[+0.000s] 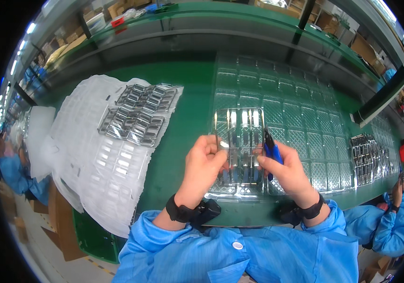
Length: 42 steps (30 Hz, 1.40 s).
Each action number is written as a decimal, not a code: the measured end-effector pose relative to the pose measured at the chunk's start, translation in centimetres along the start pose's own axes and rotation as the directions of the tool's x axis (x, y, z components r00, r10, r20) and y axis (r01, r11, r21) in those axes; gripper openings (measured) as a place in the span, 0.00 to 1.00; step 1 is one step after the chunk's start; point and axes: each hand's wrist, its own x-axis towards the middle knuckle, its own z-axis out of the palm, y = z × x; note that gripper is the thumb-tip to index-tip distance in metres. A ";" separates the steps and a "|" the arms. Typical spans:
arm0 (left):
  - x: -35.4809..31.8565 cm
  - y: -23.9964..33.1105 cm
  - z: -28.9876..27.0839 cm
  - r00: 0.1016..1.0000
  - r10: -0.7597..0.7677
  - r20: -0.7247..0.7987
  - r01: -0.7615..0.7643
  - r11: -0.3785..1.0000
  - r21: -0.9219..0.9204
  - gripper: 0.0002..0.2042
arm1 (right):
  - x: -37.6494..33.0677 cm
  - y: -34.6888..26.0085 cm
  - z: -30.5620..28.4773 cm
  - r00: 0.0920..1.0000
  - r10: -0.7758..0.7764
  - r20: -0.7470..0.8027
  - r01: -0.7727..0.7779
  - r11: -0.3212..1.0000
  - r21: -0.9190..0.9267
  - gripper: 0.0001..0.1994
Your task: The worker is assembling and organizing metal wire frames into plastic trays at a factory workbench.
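My left hand is closed, its thumb and fingers pinching the left side of a flat rectangular panel with rows of shiny metal strips and dark pieces. My right hand is wrapped round a pair of blue-handled nippers, whose dark jaws point away from me along the panel's right edge. The right thumb and fingertips are close to that edge; whether they touch it I cannot tell. Beneath the panel lies a clear plastic tray with many rectangular pockets.
To the left, a white foam sheet carries several similar metal panels. More dark panels lie at the right, near a co-worker in a blue sleeve. Another person in blue is at the far left. A dark post rises at the right.
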 end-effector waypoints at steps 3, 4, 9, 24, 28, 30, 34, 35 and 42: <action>0.1 -0.8 0.0 0.992 0.119 -0.045 -0.116 0.992 0.058 0.13 | 0.0 -0.2 -0.5 0.997 -0.011 -0.070 0.015 0.998 0.057 0.10; 0.0 -1.0 -0.1 0.976 0.209 -0.060 -0.204 0.975 0.087 0.14 | 0.0 -0.1 -0.7 0.996 -0.009 -0.092 0.017 0.995 0.094 0.10; -1.9 0.7 -0.5 0.979 -0.037 0.201 0.039 0.999 -0.003 0.09 | -0.2 -0.3 -1.2 0.993 -0.030 -0.111 0.053 0.976 0.210 0.10; -2.6 1.8 -0.5 0.977 -0.071 0.200 0.166 0.845 -0.508 0.07 | -1.0 -0.5 1.0 0.896 -0.361 0.258 0.435 0.599 -0.672 0.18; -2.5 1.6 -0.4 0.972 -0.084 0.219 0.190 0.831 -0.523 0.06 | -1.0 -0.5 0.9 0.899 -0.357 0.252 0.429 0.609 -0.667 0.20; -2.4 1.4 -0.4 0.970 -0.088 0.227 0.198 0.830 -0.522 0.06 | -1.1 -0.5 0.9 0.905 -0.339 0.257 0.420 0.617 -0.666 0.20; -2.5 1.2 -0.3 0.971 -0.095 0.218 0.202 0.817 -0.540 0.05 | -1.1 -0.5 0.9 0.892 -0.356 0.279 0.449 0.616 -0.647 0.20; -2.5 1.2 -0.3 0.970 -0.097 0.224 0.207 0.813 -0.543 0.05 | -1.1 -0.5 0.9 0.893 -0.352 0.279 0.447 0.625 -0.641 0.20; -2.5 1.1 -0.2 0.977 -0.074 0.201 0.175 0.814 -0.553 0.05 | -1.3 -0.6 1.0 0.886 -0.375 0.273 0.455 0.593 -0.664 0.21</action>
